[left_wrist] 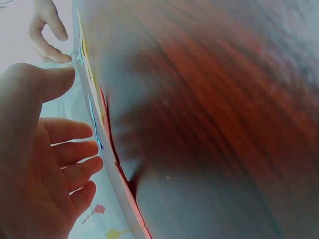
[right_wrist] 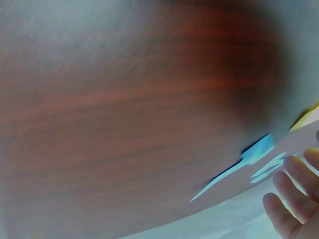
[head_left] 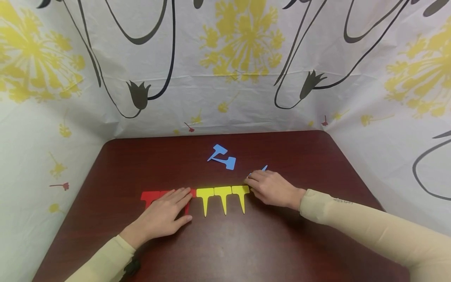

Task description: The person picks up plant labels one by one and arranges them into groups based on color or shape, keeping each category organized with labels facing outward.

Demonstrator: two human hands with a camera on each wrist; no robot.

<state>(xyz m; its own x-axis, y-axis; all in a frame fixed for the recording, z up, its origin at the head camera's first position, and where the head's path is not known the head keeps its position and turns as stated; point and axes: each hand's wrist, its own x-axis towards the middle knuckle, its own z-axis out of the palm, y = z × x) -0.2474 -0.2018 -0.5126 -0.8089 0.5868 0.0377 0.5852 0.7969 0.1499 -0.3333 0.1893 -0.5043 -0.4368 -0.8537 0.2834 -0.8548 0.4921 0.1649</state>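
Observation:
In the head view, a row of T-shaped plant labels lies across the table, heads side by side and points toward me. My left hand (head_left: 165,214) lies flat with straight fingers over the red plant labels (head_left: 150,194), partly hiding them. To their right sit three yellow plant labels (head_left: 222,192). My right hand (head_left: 271,188) is low over the table at the row's right end, fingers loosely bent. Mostly hidden behind it is a blue plant label (head_left: 264,168). The right wrist view shows this blue label (right_wrist: 256,149) on the table, beside the fingertips (right_wrist: 274,201).
Two more blue plant labels (head_left: 230,162) lie farther back, one touching the other. The dark reddish-brown table (head_left: 225,250) has rounded far corners. A white cloth (head_left: 197,90) with yellow flowers and dark stems hangs behind it and along both sides.

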